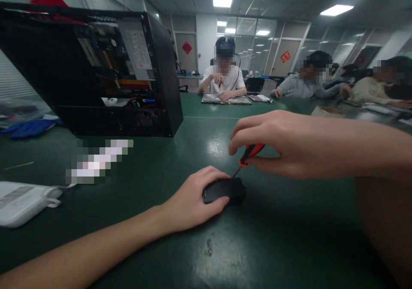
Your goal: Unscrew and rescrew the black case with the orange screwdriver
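My left hand (pixel 196 199) grips a small black block-shaped device (pixel 225 191) lying on the green table, fingers along its far side and thumb on the near side. What kind of device it is I cannot make out. Above and to the right, my right hand (pixel 273 141) is closed around the red and black handle of a screwdriver (pixel 246 156). The shaft slants down to the left, and its tip meets the upper far edge of the black device. Whether the tip sits in a screw is too small to tell.
An open black computer case (pixel 164 74) stands at the left. Nearer are a white device with a cable (pixel 25 203) and a blue glove-like item (pixel 28 128). Across the green table (pixel 206 254), a person works over a flat panel (pixel 209 100); other people sit at right.
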